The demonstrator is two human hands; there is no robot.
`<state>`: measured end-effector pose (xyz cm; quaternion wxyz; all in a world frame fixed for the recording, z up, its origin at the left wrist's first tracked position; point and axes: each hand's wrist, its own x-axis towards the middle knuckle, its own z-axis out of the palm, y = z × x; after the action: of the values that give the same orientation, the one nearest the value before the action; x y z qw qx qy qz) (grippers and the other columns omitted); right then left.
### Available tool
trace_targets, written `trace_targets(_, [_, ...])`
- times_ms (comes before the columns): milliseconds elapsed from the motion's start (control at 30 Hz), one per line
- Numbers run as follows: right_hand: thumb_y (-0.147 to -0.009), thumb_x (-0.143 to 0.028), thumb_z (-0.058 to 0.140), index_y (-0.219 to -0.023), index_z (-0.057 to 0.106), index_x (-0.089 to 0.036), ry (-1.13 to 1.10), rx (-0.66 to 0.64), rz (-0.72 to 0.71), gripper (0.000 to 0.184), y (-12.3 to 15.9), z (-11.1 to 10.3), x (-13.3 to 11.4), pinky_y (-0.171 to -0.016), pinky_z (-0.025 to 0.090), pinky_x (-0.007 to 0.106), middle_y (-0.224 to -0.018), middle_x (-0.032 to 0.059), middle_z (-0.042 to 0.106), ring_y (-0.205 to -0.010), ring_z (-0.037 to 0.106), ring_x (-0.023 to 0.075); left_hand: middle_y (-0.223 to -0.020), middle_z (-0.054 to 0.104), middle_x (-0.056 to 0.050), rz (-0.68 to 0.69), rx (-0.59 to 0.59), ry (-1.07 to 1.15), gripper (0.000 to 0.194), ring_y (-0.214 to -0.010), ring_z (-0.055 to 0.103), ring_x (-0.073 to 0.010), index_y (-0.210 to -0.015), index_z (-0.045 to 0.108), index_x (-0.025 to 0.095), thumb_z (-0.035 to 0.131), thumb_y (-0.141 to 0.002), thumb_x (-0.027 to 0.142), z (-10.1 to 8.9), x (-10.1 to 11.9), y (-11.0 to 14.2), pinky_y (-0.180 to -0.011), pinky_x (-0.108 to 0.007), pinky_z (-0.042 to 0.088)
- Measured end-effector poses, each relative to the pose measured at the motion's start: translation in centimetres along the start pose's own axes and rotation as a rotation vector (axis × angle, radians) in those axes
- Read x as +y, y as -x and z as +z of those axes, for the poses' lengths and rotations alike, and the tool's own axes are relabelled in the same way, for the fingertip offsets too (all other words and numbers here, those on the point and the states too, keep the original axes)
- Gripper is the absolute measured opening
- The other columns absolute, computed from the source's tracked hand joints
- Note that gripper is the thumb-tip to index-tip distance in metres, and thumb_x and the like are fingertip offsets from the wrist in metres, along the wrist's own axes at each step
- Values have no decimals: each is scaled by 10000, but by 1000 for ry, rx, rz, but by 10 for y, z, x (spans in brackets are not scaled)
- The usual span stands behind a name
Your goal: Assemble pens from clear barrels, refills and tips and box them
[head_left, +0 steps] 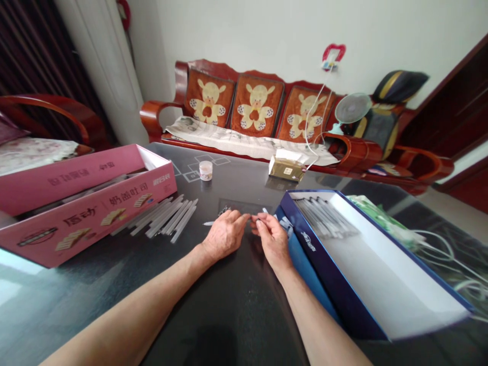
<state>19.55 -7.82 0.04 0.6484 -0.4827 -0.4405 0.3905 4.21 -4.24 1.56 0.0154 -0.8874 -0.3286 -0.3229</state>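
My left hand (pixel 227 233) and my right hand (pixel 273 241) almost meet over the dark table (pixel 236 310), fingertips pinched together. Whatever sits between the fingers is too small to make out. A thin whitish stick end (pixel 208 223) shows to the left of my left hand; I cannot tell whether it is held. Small dark pieces (pixel 224 209) lie just beyond the left knuckles. Left of my hands, several translucent tubes (pixel 168 216) are spread beside a pink box (pixel 107 203). On the right stands a dark blue box (pixel 320 259) with more tubes (pixel 324 216) at its far end.
A small white cup (pixel 206 171) and a tissue box (pixel 286 168) stand farther back on the table. Green plastic packaging (pixel 385 218) and white cables (pixel 446 249) lie right of the blue box. Behind are a wooden sofa (pixel 156 114) with cushions and a small fan (pixel 353 108).
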Motion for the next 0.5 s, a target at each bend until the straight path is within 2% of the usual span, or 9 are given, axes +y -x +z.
trace_targets(100, [-767, -378, 673, -971, 685, -258, 26, -7, 3, 236, 0, -1, 0, -754, 551, 378, -979, 28, 725, -866, 680, 205, -843, 584, -81, -5, 6, 4, 307, -777, 538, -188, -1149, 574, 140, 365, -925, 169, 1, -1, -2, -779, -335, 484])
trace_targets(200, [-762, -378, 674, -917, 705, -262, 78, 29, -13, 197, -1, -1, 2, -714, 559, 344, -980, 11, 712, -854, 667, 192, -834, 586, -79, -6, 23, 8, 302, -771, 538, -186, -1142, 577, 131, 364, -933, 177, 4, -3, -2, -787, -334, 483])
trace_targets(333, [-731, -351, 702, -883, 709, -259, 79, 63, -23, 178, 1, 4, 1, -654, 560, 322, -879, 0, 703, -756, 644, 171, -842, 587, -81, 3, 29, 17, 306, -781, 544, -187, -1149, 574, 127, 366, -930, 173, 5, -3, -1, -786, -334, 485])
trace_targets(500, [-716, -323, 708, -845, 707, -262, 31, 79, 5, 143, 2, 7, 0, -702, 560, 363, -781, -7, 693, -747, 646, 186, -844, 584, -79, 5, 25, 34, 311, -788, 549, -184, -1148, 572, 130, 346, -943, 188, 4, -2, -1, -785, -323, 482])
